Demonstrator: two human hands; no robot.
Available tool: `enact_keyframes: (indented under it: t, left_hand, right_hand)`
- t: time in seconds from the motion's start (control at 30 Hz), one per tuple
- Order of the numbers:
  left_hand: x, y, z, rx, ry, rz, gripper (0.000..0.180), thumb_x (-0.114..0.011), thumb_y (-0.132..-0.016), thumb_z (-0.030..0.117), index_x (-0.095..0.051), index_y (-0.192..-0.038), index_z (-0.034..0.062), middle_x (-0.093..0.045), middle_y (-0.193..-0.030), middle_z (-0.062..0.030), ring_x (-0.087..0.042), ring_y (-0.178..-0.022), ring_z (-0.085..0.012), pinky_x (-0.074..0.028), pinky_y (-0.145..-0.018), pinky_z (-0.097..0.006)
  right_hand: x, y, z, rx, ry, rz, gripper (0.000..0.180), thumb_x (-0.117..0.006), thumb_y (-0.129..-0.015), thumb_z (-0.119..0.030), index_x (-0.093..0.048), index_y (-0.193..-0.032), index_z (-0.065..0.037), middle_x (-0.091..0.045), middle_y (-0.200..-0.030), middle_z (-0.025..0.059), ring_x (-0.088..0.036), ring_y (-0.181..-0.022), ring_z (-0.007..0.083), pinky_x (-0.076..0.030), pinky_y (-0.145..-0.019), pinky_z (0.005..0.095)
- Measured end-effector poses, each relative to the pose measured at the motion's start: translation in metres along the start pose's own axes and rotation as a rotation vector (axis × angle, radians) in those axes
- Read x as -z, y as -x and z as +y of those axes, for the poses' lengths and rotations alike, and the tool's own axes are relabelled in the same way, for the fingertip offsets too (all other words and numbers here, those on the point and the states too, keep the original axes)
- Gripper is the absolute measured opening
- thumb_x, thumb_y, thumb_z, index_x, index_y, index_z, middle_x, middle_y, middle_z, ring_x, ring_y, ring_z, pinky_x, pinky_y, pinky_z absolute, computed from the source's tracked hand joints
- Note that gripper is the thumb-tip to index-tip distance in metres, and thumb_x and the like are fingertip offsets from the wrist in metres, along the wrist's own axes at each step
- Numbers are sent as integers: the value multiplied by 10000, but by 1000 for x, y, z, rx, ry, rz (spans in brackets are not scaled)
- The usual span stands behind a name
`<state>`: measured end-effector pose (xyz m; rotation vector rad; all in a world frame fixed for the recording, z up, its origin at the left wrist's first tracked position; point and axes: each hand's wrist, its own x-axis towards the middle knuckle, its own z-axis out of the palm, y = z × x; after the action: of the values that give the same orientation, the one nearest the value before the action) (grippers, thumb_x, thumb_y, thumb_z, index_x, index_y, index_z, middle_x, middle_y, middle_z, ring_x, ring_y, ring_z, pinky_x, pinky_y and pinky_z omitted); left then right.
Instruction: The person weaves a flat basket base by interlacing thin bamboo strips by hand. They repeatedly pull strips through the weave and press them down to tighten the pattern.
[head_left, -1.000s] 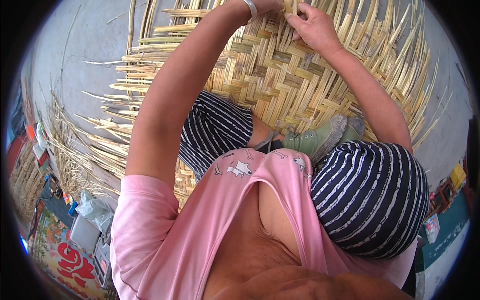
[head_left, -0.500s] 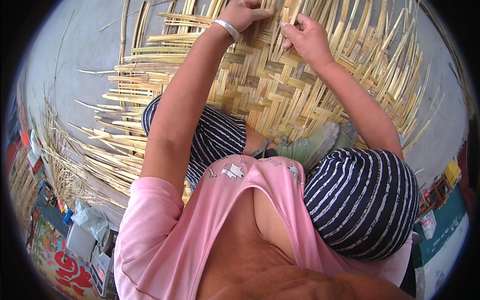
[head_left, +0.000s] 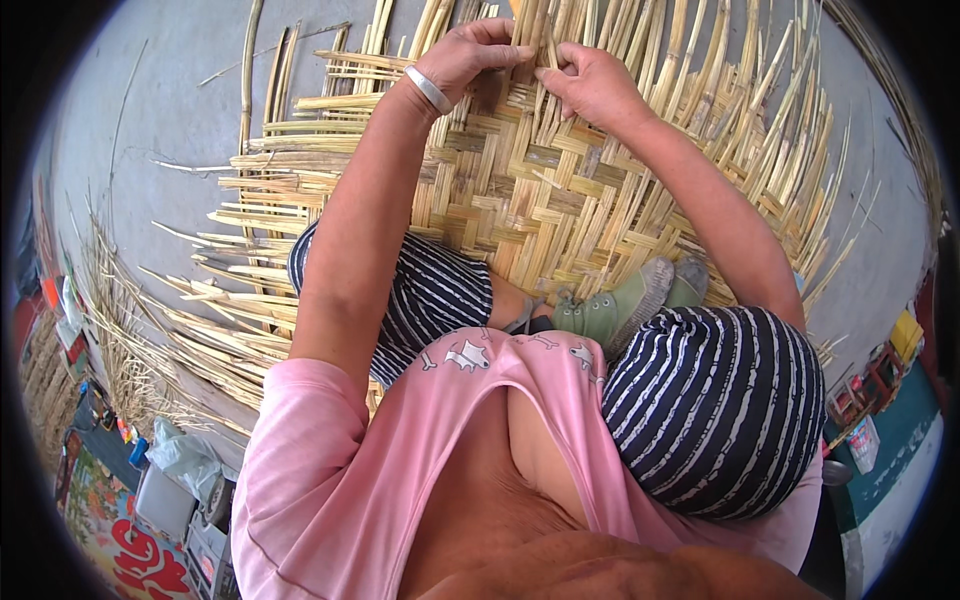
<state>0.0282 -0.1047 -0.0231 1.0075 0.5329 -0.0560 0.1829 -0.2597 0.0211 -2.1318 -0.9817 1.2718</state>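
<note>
A half-woven mat (head_left: 520, 180) of flat, split reed strips lies on the ground in front of me, its middle in a tight zigzag weave and its edges fraying into loose ends. At the far side of the woven part, my left hand (head_left: 465, 62) pinches upright reed strips (head_left: 545, 35) between thumb and fingers. Just right of it, my right hand (head_left: 595, 90) is closed on the same bundle, thumb and forefinger pressed together. The two hands nearly touch. Exactly how many strips each one holds is hidden by the fingers.
My green shoes (head_left: 610, 312) rest at the mat's near edge, beside my bent knees in striped trousers (head_left: 720, 410). Loose reeds (head_left: 130, 340) lie on the grey floor (head_left: 180, 110) to the left. A plastic bag (head_left: 185, 460) and boxes stand at lower left.
My left hand has shifted slightly left and down, its thumb now against the strips. The right hand has moved a little left and lower, closer to the left hand.
</note>
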Motion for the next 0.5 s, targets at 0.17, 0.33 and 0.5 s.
enact_keyframes:
  t: [0.17, 0.33, 0.5]
  left_hand:
    - [-6, 5, 2, -46, 120, -12, 206, -716, -953, 157, -725, -1129, 51, -747, -955, -73, -714, -857, -144, -572, -729, -282]
    - [-7, 8, -2, 45, 211, -45, 327, -720, -953, 121, -670, -1265, 37, -734, -978, -20, -664, -796, -110, -531, -697, -263]
    - [-19, 3, -5, -75, 216, 188, 354, -695, -953, 66, -673, -1304, 32, -733, -983, -20, -649, -804, -96, -526, -705, -254]
  right_hand:
    - [13, -16, -4, 114, 209, -135, 273, -695, -922, -297, -702, -985, -32, -724, -772, 117, -720, -687, 198, -576, -694, 373]
    - [24, -45, 10, 31, 164, -422, 234, -661, -983, -219, -650, -1056, 3, -687, -889, 87, -653, -682, 148, -571, -634, 337]
    - [20, -36, -2, 79, 280, -308, 165, -711, -857, -227, -682, -882, -66, -693, -766, 64, -653, -703, 187, -530, -672, 367]
